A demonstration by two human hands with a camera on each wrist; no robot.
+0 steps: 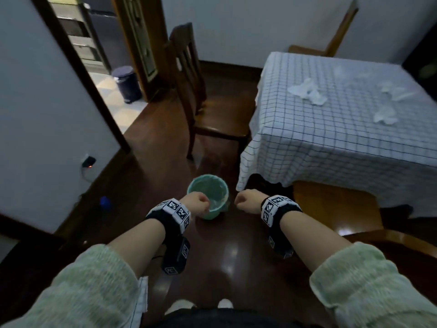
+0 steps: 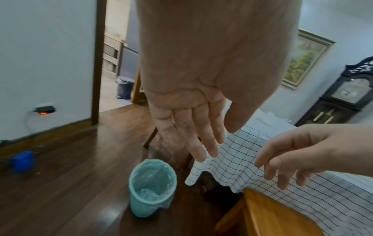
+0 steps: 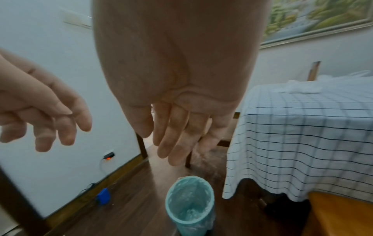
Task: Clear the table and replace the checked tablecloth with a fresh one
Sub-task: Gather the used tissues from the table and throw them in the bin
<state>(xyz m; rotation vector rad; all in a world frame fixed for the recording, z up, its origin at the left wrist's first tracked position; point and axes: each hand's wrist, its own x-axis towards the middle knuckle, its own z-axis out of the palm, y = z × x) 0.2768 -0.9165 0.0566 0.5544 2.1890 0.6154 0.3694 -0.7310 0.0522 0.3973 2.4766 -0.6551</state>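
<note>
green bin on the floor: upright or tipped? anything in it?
Upright. The green bin stands on the floor with its mouth facing up in all three views. The clear liner looks empty; its very bottom is hard to make out.

Both forearms are stretched forward side by side, sleeves pushed back to mid-forearm, marker bands worn at the wrists. Left hand point(image 1: 198, 202) is held palm down, fingers nearly straight and close together point(image 2: 203, 137), nothing held. Right hand point(image 1: 248, 200) is held level with it, a gap kept between the two, fingers loosely extended and pointed down point(image 3: 177, 140), thumb alongside, nothing held. No contact is made with anything.
</note>
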